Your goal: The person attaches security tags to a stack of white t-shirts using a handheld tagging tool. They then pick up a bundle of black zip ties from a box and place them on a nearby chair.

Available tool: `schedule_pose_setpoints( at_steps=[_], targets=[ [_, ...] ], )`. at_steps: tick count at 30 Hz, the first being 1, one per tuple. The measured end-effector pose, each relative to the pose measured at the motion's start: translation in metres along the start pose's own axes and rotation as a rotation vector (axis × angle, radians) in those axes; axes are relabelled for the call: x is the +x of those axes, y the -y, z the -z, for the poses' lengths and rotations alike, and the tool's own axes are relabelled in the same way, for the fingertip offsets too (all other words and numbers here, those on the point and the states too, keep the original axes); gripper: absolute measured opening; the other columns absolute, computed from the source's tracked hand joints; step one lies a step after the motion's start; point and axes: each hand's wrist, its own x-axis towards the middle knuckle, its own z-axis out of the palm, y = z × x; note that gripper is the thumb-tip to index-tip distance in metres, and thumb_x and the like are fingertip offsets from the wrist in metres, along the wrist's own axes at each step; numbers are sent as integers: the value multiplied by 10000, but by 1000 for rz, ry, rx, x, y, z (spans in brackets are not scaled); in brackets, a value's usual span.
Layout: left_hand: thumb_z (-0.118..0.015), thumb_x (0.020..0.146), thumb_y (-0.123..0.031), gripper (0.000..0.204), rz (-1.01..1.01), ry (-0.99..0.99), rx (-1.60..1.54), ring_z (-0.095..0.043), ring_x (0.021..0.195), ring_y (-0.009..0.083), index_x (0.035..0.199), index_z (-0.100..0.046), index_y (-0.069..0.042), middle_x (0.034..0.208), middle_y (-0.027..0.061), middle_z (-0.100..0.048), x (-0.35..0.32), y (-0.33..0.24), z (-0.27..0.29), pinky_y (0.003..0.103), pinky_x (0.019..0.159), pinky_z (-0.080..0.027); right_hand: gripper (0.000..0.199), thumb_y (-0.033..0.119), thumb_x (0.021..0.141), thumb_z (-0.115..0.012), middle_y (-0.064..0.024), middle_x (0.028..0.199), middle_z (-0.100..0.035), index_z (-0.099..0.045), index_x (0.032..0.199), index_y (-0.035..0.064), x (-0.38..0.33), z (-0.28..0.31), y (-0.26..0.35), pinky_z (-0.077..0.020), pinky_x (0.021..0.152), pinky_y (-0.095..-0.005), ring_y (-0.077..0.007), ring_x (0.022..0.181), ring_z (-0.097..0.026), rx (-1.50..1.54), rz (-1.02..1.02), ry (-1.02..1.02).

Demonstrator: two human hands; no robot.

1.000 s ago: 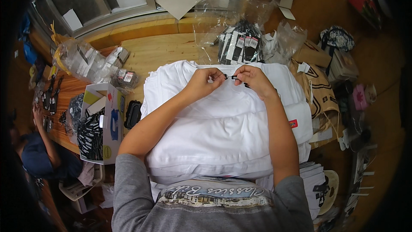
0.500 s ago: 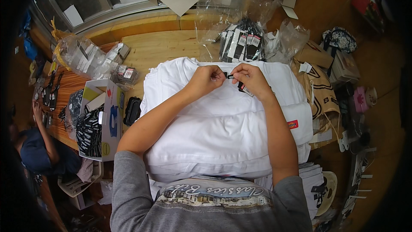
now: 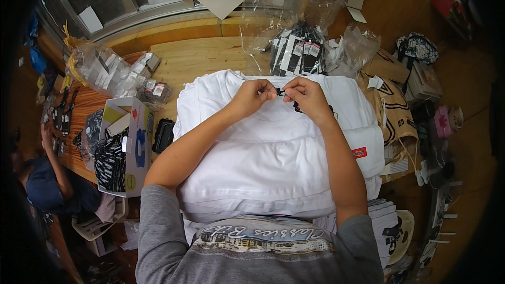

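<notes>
My left hand (image 3: 254,97) and my right hand (image 3: 309,100) meet over the far part of a stack of folded white garments (image 3: 252,163). Between their fingertips is a small black tag fastener (image 3: 280,92), pinched from both sides. Beneath my right fingers shows a black hang tag (image 3: 298,107), mostly covered by that hand. How the fastener joins the tag or the cloth is too small to make out. A red label (image 3: 359,152) sits on the top garment at its right edge.
Beyond the stack lies a clear plastic bag with many black-and-white hang tags (image 3: 299,55). Left stand a box of black fasteners (image 3: 139,147), a black case (image 3: 163,135) and bagged tags (image 3: 105,71). A co-worker's arm (image 3: 55,160) shows far left. Garments lie on a chair (image 3: 402,236) at right.
The hang tag under my right hand has turned, so less of its pale printed part shows. My fingertips have shifted slightly around the black fastener; both arms stay nearly in place.
</notes>
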Motion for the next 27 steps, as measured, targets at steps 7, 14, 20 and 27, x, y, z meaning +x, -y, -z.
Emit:
schedule_pose_setpoints(
  at_steps=[7,14,20,27],
  targets=[
    [-610,726,-101,137,-7,-10,-45,-478,713,86,810,-531,-26,742,4,-528,4,4,11,219,674,-389,80,76,782,-527,-57,666,-584,-534,821,7,-5,-7,8,-382,528,-171,-79,598,-535,87,-98,5],
    [-359,830,-473,471,83,-219,-387,-398,929,124,1104,-403,-93,956,40,-478,35,-22,-1,284,816,-287,55,10,775,-502,-98,651,-585,-520,804,-33,-3,-19,9,-427,547,-203,-117,580,-546,247,-62,-28],
    [-272,801,-576,590,228,-250,-537,-405,926,151,1144,-371,-107,943,43,-470,54,-28,-35,317,846,-271,36,1,772,-494,-56,638,-569,-520,798,2,-4,-24,-1,-395,506,-189,-90,566,-521,191,-52,-191],
    [-381,840,-402,442,-27,-249,-270,-423,797,182,1091,-354,-39,853,76,-456,50,-15,-16,298,751,-349,56,20,753,-519,-79,647,-578,-544,790,-15,4,-7,3,-439,538,-241,-119,585,-545,24,1,24]
  ],
)
